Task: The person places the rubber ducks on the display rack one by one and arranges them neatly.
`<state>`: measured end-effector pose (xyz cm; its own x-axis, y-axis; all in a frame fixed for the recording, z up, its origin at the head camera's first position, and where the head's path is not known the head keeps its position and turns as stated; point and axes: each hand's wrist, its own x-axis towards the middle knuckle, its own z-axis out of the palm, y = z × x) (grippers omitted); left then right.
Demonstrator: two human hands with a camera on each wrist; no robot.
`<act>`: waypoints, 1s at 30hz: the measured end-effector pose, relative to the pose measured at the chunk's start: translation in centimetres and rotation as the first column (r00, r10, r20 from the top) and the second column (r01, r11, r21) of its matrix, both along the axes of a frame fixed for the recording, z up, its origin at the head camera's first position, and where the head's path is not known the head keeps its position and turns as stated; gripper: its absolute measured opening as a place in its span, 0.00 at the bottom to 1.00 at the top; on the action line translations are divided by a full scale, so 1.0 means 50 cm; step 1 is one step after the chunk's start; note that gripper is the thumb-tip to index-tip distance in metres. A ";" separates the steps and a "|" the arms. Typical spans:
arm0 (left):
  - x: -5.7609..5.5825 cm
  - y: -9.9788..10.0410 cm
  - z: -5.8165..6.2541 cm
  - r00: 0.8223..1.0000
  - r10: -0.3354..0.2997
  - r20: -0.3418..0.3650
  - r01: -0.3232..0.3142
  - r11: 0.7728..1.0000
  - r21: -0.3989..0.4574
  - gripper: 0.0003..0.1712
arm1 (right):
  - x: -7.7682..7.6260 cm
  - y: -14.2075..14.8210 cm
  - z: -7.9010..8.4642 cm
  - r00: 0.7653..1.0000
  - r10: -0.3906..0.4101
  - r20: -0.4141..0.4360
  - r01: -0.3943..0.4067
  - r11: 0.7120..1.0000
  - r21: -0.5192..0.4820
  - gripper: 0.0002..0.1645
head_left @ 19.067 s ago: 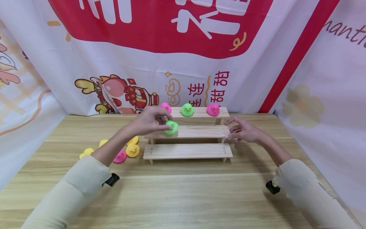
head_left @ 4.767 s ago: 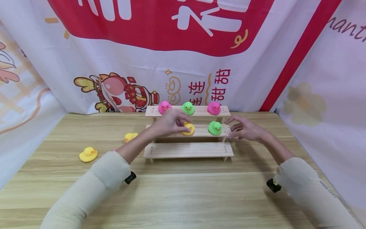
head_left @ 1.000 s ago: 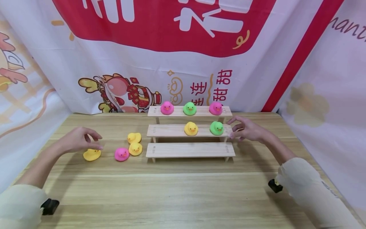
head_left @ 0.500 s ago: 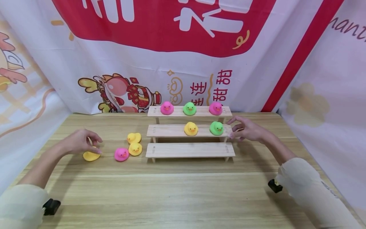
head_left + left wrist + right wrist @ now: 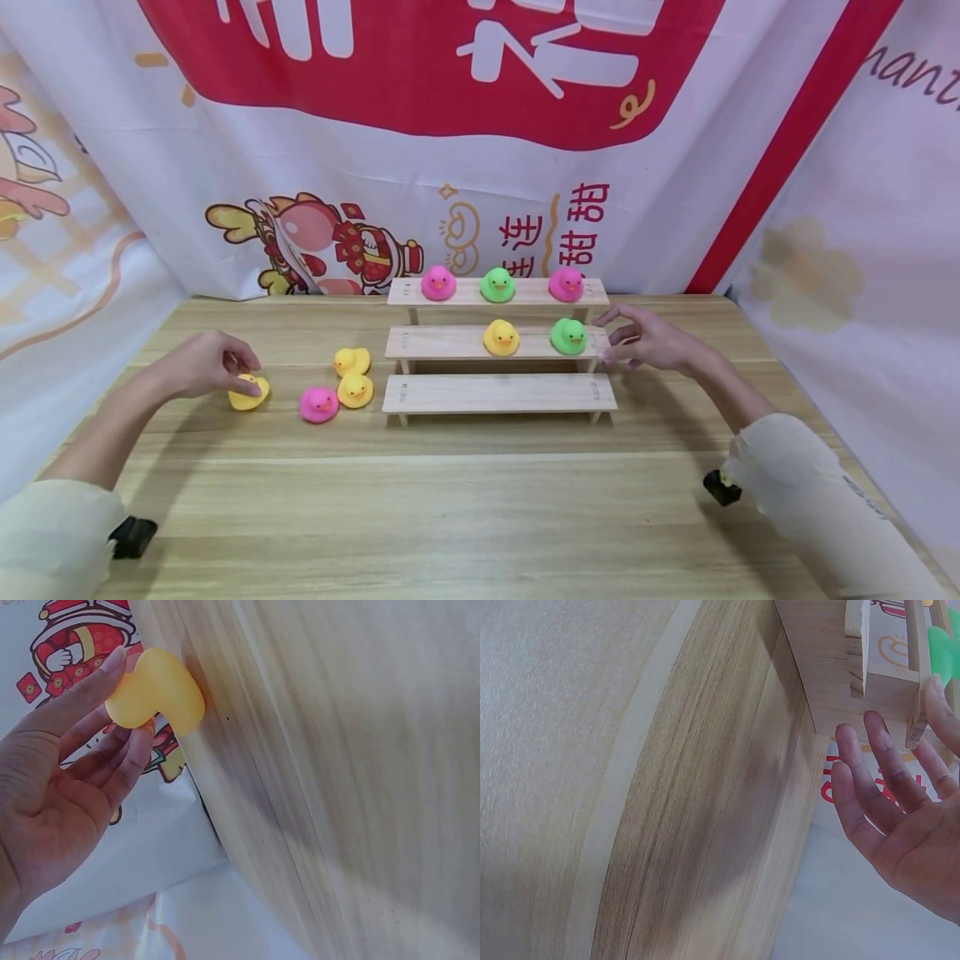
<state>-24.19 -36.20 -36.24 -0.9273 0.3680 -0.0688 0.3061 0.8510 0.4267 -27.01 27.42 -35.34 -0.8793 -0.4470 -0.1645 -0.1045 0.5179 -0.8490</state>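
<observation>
At the left of the table my left hand (image 5: 206, 365) pinches a yellow rubber duck (image 5: 249, 393) between thumb and fingers. The left wrist view shows this duck (image 5: 161, 690) raised off the wood. My right hand (image 5: 648, 337) is at the right end of the middle tier of a wooden stepped rack (image 5: 442, 343), its fingers loosely bent. In the right wrist view the thumb is against or very near the rack's end (image 5: 892, 694); contact is unclear. A yellow duck (image 5: 501, 337) and a green duck (image 5: 568, 336) sit on that middle tier.
On the top tier stand a pink duck (image 5: 438, 283), a green duck (image 5: 497, 285) and another pink duck (image 5: 566, 284). Between left hand and rack lie a pink duck (image 5: 319, 405) and two yellow ducks (image 5: 355, 390). A printed cloth (image 5: 450, 158) hangs behind the table.
Earlier, the left hand set green and yellow ducks on the middle tier. It then moved left and has now raised another yellow duck slightly. The right hand has stayed at the rack's end.
</observation>
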 end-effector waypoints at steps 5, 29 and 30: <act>-0.002 0.007 0.003 1.000 -0.004 -0.023 0.005 1.000 0.018 0.12 | -0.002 0.001 -0.001 1.000 -0.008 0.003 0.008 1.000 0.015 0.30; -0.014 0.070 0.047 0.985 0.014 -0.170 0.006 0.993 0.114 0.12 | -0.002 -0.002 -0.001 1.000 -0.005 -0.010 0.005 1.000 0.021 0.32; -0.014 0.074 0.048 0.983 0.014 -0.181 0.009 0.992 0.124 0.12 | -0.001 -0.003 -0.001 1.000 -0.007 -0.008 0.008 1.000 0.021 0.32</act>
